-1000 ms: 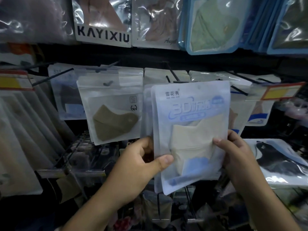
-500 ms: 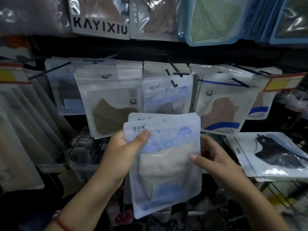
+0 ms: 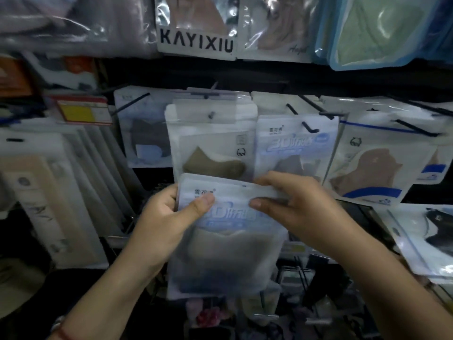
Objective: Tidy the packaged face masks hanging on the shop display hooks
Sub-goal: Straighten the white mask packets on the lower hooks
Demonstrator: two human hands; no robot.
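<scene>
Both hands, left hand (image 3: 169, 214) and right hand (image 3: 291, 204), pinch beige mask packet (image 3: 228, 241) top; olive mask packet (image 3: 210, 143) and hooks (image 3: 310, 127) just behind.

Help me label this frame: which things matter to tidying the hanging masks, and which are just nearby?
In play: left hand and right hand gripping the white-and-blue beige-mask packet; matching hooked packet.
Nearby: olive-mask clear packet; yellow price tag; KAYIXIU-labelled packet.
</scene>
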